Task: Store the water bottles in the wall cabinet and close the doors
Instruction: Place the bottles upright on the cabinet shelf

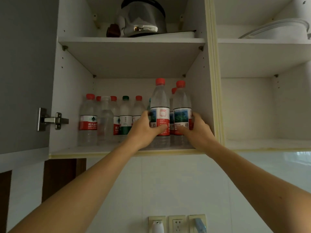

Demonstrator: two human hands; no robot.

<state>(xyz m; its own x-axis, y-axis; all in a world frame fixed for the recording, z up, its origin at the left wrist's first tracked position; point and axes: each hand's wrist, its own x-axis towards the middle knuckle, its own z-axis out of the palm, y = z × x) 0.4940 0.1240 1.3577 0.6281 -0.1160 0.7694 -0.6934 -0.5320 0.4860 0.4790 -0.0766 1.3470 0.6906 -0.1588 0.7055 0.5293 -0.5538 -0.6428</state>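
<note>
Bottles [159,108] gripped on white cabinet shelf [67,149].

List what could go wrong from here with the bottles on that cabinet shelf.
1. The two red-capped clear plastic bottles, one gripped by the left hand at and one by the right hand at, stand near the front edge of the white lower shelf; released there, they might tip out.
2. Pushing them back could knock over the crowded row behind, such as the green-capped bottle.
</note>
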